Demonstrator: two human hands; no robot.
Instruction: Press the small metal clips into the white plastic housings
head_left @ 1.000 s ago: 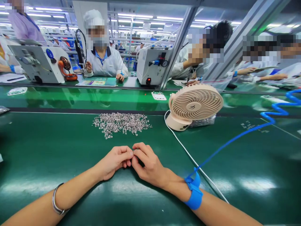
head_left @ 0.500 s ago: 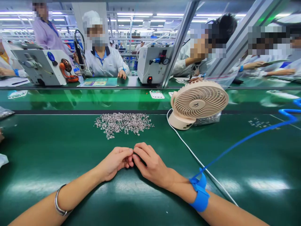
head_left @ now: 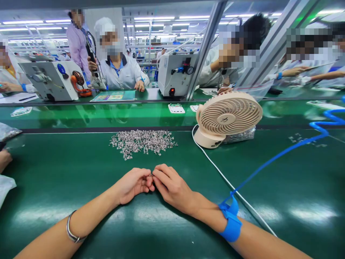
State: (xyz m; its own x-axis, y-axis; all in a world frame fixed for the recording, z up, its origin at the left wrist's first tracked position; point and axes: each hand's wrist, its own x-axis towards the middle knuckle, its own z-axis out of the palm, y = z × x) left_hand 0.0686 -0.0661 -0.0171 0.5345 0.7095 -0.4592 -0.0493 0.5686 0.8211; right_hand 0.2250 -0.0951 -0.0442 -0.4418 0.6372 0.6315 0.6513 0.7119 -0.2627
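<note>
My left hand (head_left: 136, 184) and my right hand (head_left: 172, 187) meet fingertip to fingertip over the green work surface. A tiny metal part (head_left: 151, 175) shows between the pinched fingers of both hands; most of it is hidden. Just beyond my hands lies a loose pile of small silvery metal parts (head_left: 142, 141). On my right wrist is a blue strap (head_left: 231, 220) with a blue coiled cord (head_left: 272, 163) running off to the right. A metal bangle (head_left: 70, 228) circles my left forearm.
A beige fan (head_left: 229, 117) stands right of the pile, its white cable (head_left: 223, 176) crossing the green table (head_left: 67, 162). Behind runs a green conveyor belt (head_left: 129, 115) carrying white panels (head_left: 176, 108). At the left edge is another person's hand (head_left: 4, 158) beside a plastic bag (head_left: 7, 189).
My left fingertips have shifted slightly, and the tiny part between the hands now shows. The neighbouring person's hand at the left edge has come further into view.
</note>
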